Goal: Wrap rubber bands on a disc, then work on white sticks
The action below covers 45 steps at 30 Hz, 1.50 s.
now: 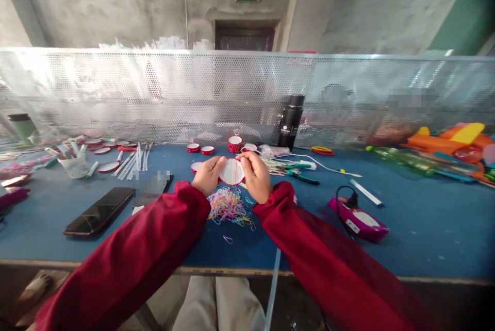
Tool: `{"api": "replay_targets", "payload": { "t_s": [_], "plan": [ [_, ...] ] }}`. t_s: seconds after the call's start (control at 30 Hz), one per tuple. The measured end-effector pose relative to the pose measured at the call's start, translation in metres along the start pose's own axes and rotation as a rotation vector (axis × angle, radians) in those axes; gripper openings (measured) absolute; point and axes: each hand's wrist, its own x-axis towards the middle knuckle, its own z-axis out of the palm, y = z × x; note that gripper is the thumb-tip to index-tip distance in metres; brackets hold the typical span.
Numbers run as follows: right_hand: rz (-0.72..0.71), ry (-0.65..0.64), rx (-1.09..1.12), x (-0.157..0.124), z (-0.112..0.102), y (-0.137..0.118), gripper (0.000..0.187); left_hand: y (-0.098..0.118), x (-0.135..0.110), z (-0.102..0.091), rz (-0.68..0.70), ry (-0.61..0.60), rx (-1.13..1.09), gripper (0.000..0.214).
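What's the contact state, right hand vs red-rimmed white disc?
Touching. The head view shows the right hand holding the red-rimmed white disc at its right edge, no gap between.

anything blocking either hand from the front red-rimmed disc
Nothing visible: the left hand and right hand both hold the red-rimmed disc at its edges. The coloured loops show below it in the picture.

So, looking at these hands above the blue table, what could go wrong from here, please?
1. The left hand and right hand hold the white disc by its edges, so it might slip and scatter the pile of rubber bands close by.
2. The left cuff overlaps the edge of the pile in this view and could drag some bands away.
3. The left sleeve is near the black phone; a wide arm movement could perhaps push it.
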Motion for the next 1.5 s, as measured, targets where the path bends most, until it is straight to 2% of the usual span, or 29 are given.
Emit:
{"api": "replay_targets", "payload": {
  "t_s": [0.17, 0.53, 0.93, 1.1, 1.5],
  "plan": [
    [-0.009, 0.048, -0.040, -0.0001, -0.0001, -0.0035, 0.020, 0.0005, -0.0030, 0.0056, 0.092, 0.060, 0.114, 0.044],
    [-0.028, 0.080, -0.041, 0.0011, 0.0021, -0.0003, 0.024, 0.0042, -0.0053, 0.0078, 0.169, 0.059, 0.278, 0.041],
    [-0.041, 0.131, -0.055, 0.0002, 0.0038, -0.0017, 0.021, 0.0001, -0.0025, 0.0067, 0.202, 0.070, 0.315, 0.041],
    [-0.006, 0.111, -0.043, -0.0004, 0.0038, -0.0048, 0.026, 0.0009, -0.0028, 0.0072, 0.194, 0.063, 0.327, 0.040],
    [-0.009, 0.145, -0.093, 0.0004, 0.0048, 0.0009, 0.024, 0.0010, -0.0047, 0.0085, 0.202, 0.073, 0.329, 0.041]
  ]
}}
